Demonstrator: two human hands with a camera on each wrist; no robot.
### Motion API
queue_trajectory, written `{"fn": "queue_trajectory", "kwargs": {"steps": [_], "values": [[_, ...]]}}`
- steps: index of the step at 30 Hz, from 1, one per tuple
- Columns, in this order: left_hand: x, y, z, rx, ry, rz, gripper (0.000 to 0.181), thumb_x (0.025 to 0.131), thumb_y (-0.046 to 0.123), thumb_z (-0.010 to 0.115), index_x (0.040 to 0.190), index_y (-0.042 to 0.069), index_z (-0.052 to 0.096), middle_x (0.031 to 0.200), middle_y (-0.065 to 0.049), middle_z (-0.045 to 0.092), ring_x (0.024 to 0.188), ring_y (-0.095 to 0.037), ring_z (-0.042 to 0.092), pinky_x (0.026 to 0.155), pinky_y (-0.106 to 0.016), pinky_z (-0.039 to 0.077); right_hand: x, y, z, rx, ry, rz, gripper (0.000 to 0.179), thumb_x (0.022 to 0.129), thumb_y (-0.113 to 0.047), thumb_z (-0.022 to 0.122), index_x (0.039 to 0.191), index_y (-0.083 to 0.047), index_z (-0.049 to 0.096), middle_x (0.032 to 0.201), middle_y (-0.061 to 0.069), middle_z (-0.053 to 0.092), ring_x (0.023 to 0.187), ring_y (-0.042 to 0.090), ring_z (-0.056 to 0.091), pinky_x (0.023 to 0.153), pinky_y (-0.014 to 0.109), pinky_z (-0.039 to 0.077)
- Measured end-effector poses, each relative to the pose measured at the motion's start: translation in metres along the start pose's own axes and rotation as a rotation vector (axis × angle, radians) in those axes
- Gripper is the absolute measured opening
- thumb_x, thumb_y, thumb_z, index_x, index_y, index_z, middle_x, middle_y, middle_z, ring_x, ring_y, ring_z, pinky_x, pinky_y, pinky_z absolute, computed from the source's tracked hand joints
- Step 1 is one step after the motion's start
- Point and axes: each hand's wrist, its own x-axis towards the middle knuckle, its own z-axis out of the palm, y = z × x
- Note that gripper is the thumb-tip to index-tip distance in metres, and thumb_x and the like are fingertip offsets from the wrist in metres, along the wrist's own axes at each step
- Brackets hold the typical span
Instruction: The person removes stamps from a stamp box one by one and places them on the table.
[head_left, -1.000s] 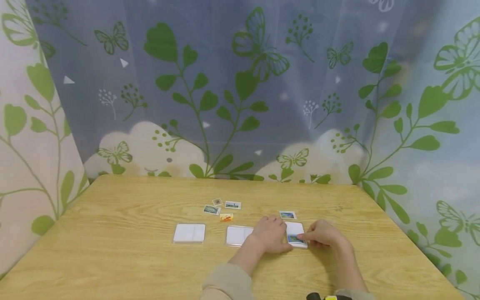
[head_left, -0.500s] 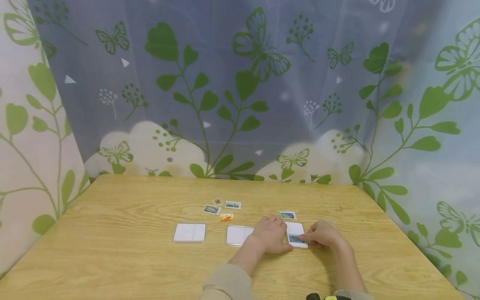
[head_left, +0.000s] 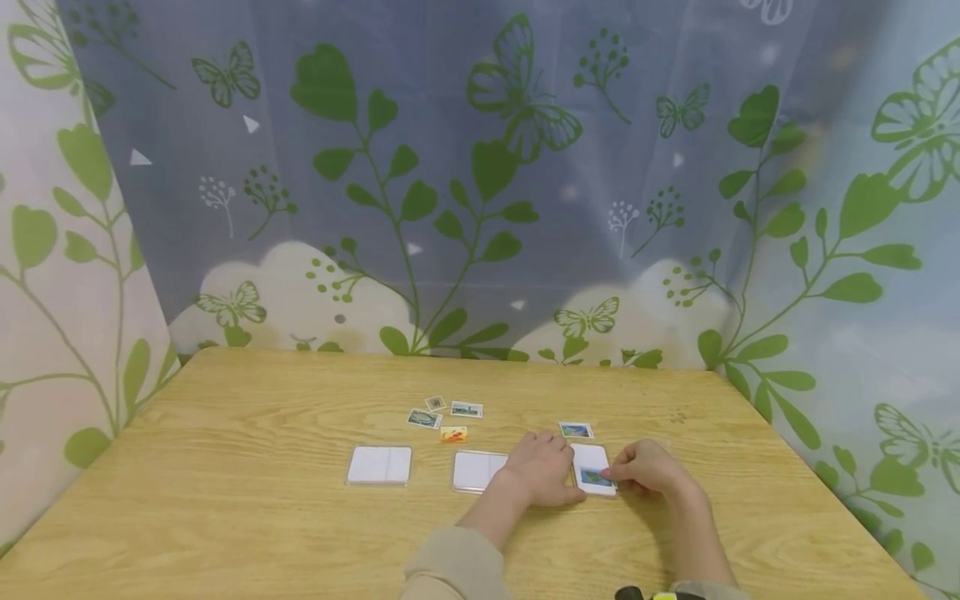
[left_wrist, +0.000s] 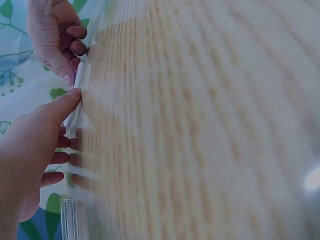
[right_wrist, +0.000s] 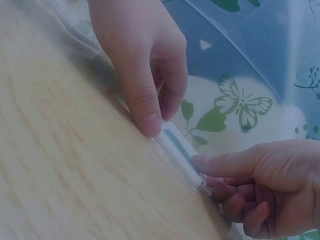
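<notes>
A white card in a clear case [head_left: 590, 457] lies on the table, with a blue-green postage stamp [head_left: 595, 477] on its near half. My right hand [head_left: 651, 468] is at the case's right side. Its thumb and index finger pinch the stamp's right edge, the other fingers curled in. My left hand [head_left: 538, 469] rests on the table along the case's left side, fingers extended. In the right wrist view the left thumb [right_wrist: 150, 122] touches the case's edge and the stamp shows as a thin bluish strip [right_wrist: 181, 143]. The left hand hides part of a second clear case [head_left: 474, 472].
A third clear case [head_left: 378, 466] lies further left. Behind the cases are a red-yellow stamp [head_left: 453, 435], a grey-green stamp [head_left: 424, 418], a wide stamp [head_left: 467, 409] and a small brown stamp [head_left: 435, 403]. Another blue stamp [head_left: 576, 430] lies beyond the right case. A patterned curtain [head_left: 450, 208] borders the table.
The right thumb has drawn slightly right, so more of the stamp shows. The stamp has shifted a little on the card. The left hand stays in place.
</notes>
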Motion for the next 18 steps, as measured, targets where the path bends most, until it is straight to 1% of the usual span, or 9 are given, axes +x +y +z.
{"fn": "queue_trajectory", "kwargs": {"steps": [2,7,14,18], "values": [[0.0001,0.0003,0.0004,-0.001,-0.001,0.000,0.063,0.083,0.064,0.049,0.126,0.017,0.054,0.127,0.005,0.051,0.120,-0.012,0.042,0.101,-0.030,0.033,-0.0008,0.0000,0.0002,-0.003,0.004,-0.003,0.021,0.078,-0.024,0.073,0.076,-0.006,0.062,0.056,-0.001,0.048,0.049,0.009,0.038,0.045,0.019,0.027],[-0.0003,0.0007,0.0003,-0.004,-0.007,-0.002,0.064,0.084,0.064,0.049,0.126,0.017,0.054,0.128,0.005,0.051,0.121,-0.012,0.042,0.101,-0.031,0.033,-0.0003,0.0019,0.0004,-0.009,0.020,-0.001,0.020,0.077,-0.021,0.074,0.074,-0.006,0.063,0.055,-0.002,0.045,0.048,0.009,0.036,0.045,0.020,0.027],[-0.0004,0.0007,0.0009,0.001,-0.002,0.001,0.063,0.083,0.064,0.049,0.126,0.017,0.055,0.127,0.005,0.051,0.120,-0.012,0.042,0.100,-0.030,0.034,0.0015,0.0076,-0.0028,-0.004,0.016,-0.065,0.012,0.080,-0.014,0.071,0.076,-0.003,0.066,0.057,-0.002,0.047,0.051,0.011,0.040,0.047,0.022,0.031],[-0.0007,0.0004,0.0005,0.010,0.003,0.002,0.063,0.084,0.064,0.049,0.125,0.017,0.055,0.127,0.005,0.051,0.120,-0.012,0.042,0.099,-0.030,0.034,0.0018,0.0092,-0.0054,-0.006,0.007,-0.111,0.011,0.081,-0.013,0.070,0.078,-0.003,0.067,0.059,-0.002,0.049,0.053,0.012,0.042,0.048,0.022,0.033]]}}
